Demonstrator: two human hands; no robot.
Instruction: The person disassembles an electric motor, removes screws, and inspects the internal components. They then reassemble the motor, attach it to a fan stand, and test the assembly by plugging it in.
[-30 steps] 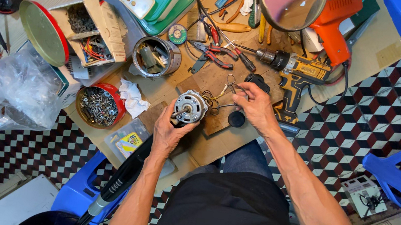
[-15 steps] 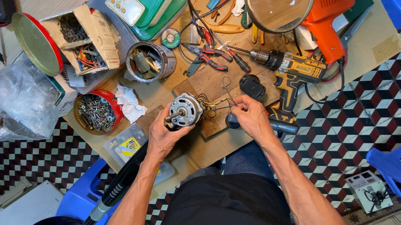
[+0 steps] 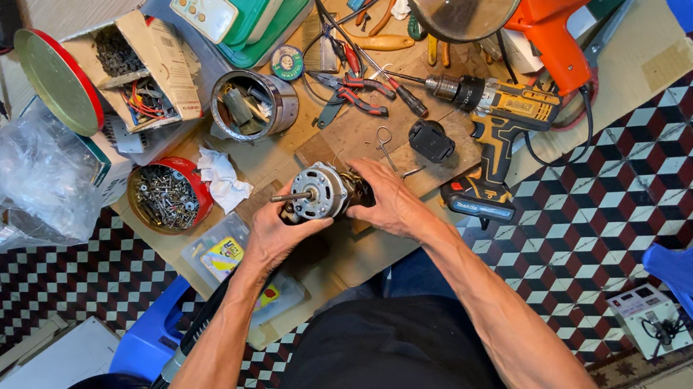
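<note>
Your left hand cups the small electric motor from below; your right hand clamps its rear. Likely heavy, rigid metal: grip the housing, not the shaft.

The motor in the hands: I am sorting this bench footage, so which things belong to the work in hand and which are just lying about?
In hand:
- small electric motor, shaft pointing left
- left hand, under it
- right hand, gripping its rear end

Lying about:
- yellow cordless drill
- red-handled pliers
- red tin of screws
- metal can of parts
- orange heat gun
- crumpled white rag
</note>
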